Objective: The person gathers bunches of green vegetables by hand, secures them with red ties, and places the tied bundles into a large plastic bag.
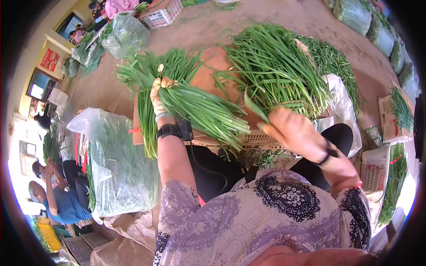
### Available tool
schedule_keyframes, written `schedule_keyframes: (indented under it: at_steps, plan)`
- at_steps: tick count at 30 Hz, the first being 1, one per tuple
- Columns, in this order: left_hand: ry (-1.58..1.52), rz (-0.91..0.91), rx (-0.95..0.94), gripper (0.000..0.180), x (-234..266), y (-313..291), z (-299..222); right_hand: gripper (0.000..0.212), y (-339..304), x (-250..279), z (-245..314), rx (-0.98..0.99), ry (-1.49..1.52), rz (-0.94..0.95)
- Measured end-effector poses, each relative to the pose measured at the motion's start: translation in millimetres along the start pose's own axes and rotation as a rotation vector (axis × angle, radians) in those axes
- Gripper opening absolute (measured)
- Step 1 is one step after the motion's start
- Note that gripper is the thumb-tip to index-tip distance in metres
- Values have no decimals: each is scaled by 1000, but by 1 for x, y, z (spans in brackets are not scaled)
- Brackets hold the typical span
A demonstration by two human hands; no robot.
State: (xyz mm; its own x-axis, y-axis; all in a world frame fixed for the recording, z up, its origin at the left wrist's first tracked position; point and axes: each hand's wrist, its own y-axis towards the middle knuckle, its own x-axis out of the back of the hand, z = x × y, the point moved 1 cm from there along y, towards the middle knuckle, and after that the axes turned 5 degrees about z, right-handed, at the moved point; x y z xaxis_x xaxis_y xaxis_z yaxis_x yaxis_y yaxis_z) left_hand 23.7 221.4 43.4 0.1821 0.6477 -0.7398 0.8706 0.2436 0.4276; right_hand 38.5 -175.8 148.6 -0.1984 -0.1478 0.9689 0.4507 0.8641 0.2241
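Note:
My left hand [160,91], with light coverings on its fingers, is closed around a thick bunch of garlic chives [204,106]. The pale cut stems point right and toward me, and the leaf tips fan out to the far left. More chives [147,126] lie beneath that bunch at the left. My right hand [290,131], smeared by motion, is closed at the right of the stem ends. A single green leaf [255,105] sticks out from its fingertips. Beyond it, a large pile of chives [275,66] rests on the brown work surface [206,66].
A big clear plastic bag of greens [122,164] stands at my left. A person in blue [66,204] sits further left, holding chives. At the right are a white crate [372,170] and a tied chive bundle [394,181]. Filled bags [381,37] line the far right.

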Motion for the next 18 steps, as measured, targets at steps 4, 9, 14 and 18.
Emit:
schedule_keyframes:
  at_steps: [4,9,14,18]
  plan:
    - [46,-42,-17,43,-16,9,12,39,64,-95,21,-200,575,-116]
    - [105,-93,-22,39,-39,2,7,20,57,-120,50,-215,980,-312]
    - [31,-124,69,58,3,14,0,15,21,-68,38,-143,1461,-390]
    - [257,-323,118,46,27,23,2,17,-52,16,-14,-129,1580,-125]
